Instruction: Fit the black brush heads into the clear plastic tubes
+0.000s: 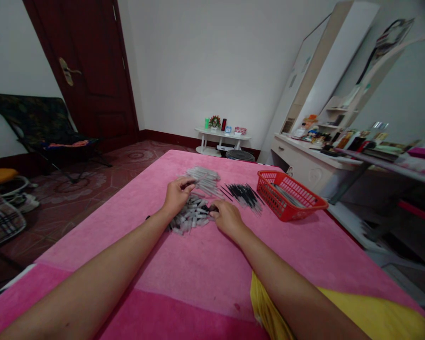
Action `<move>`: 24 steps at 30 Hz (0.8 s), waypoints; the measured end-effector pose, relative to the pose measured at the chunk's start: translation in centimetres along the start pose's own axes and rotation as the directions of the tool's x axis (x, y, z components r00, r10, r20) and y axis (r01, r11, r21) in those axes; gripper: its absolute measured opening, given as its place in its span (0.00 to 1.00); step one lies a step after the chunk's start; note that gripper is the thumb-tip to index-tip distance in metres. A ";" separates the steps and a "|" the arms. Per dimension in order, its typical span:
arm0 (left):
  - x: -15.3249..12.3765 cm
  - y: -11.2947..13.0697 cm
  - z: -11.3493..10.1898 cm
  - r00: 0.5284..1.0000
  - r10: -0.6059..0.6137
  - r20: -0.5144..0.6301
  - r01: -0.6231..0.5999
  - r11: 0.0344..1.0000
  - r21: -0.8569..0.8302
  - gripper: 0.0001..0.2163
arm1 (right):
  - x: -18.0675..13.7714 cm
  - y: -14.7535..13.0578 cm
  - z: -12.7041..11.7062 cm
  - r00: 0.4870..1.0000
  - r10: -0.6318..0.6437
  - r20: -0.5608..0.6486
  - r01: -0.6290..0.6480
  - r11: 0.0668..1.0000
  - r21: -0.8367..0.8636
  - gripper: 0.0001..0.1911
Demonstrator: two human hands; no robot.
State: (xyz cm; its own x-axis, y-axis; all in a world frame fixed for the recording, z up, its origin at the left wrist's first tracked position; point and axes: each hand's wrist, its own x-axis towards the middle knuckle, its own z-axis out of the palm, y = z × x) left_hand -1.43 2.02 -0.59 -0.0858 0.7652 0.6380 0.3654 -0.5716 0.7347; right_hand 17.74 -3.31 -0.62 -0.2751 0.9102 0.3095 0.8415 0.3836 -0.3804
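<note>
My left hand is closed, thumb and fingers pinched together, over the far left edge of a heap of short clear pieces. Dark bits show among those pieces, which look like caps. Anything between the left fingertips is too small to make out. My right hand is curled at the heap's right side, fingertips at a small dark piece I cannot identify. Beyond the hands lies a pile of long clear tubes. To the right, thin black sticks with clear ends lie in a loose bunch.
A red plastic basket with long greyish sticks inside stands on the right of the pink cloth. Yellow fabric lies by my right forearm. A dressing table borders the right; a folding chair stands left.
</note>
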 end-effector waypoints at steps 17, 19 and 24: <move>-0.9 1.9 -0.4 0.901 0.215 0.378 -0.338 0.893 0.297 0.10 | -0.1 1.7 -1.8 0.965 0.157 -0.210 0.018 0.758 0.651 0.10; -1.0 2.0 -0.4 0.897 0.221 0.383 -0.345 0.892 0.293 0.10 | -0.1 1.7 -2.0 0.963 0.149 -0.224 0.032 0.762 0.647 0.11; -1.0 1.9 -0.4 0.896 0.223 0.385 -0.343 0.898 0.278 0.10 | -0.1 1.9 -1.9 0.959 0.142 -0.247 0.067 0.728 0.682 0.11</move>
State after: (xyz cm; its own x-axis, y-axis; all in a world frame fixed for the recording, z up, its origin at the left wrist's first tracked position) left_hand -1.00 0.10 0.28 0.3612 0.6719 0.6466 0.6146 -0.6930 0.3769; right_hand 20.22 -2.99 0.34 -0.0294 0.8887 0.4575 0.2772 0.4470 -0.8505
